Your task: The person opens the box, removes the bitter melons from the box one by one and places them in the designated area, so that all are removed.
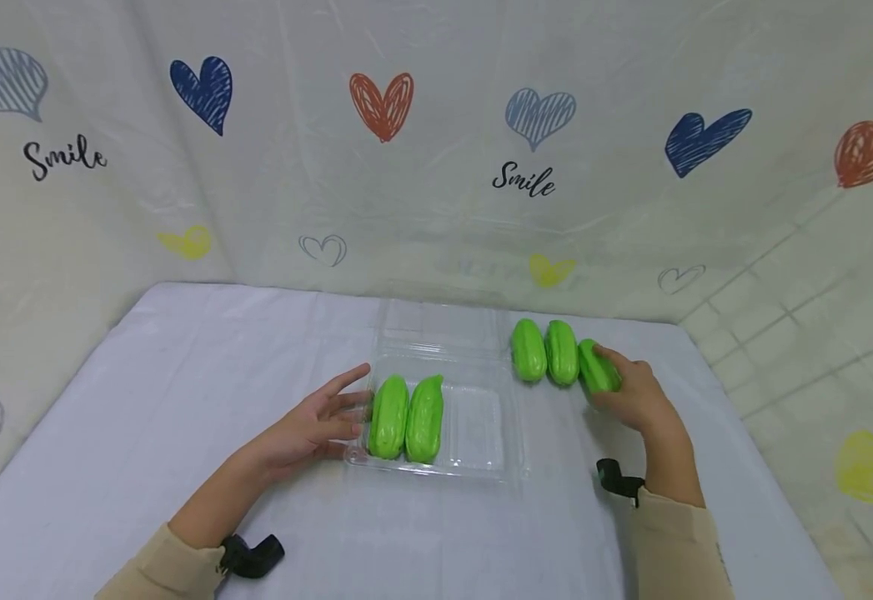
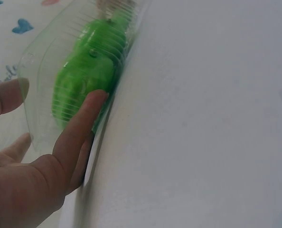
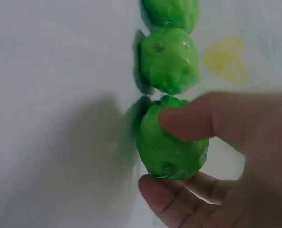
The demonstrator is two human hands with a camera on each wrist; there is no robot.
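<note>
A clear plastic clamshell box (image 1: 474, 429) lies with its lid (image 1: 439, 327) folded back. Two glossy bright-green toy cucumbers (image 1: 388, 417) lie side by side in its left half. My left hand (image 1: 308, 429) is at the box's left wall, fingers spread and fairly straight, the fingertips against the plastic. Right of the lid, two more green cucumbers (image 1: 529, 350) lie in a row on the table. Beside them my right hand (image 1: 637, 395) grips a third cucumber (image 3: 172, 147) between thumb and fingers; it tilts slightly in the head view.
A white cloth covers the table (image 1: 436, 550). Behind and along the sides hangs a pale curtain (image 1: 436, 192) printed with hearts and "Smile". Each wrist carries a black camera mount (image 1: 252, 557) at the beige sleeve (image 1: 679, 542).
</note>
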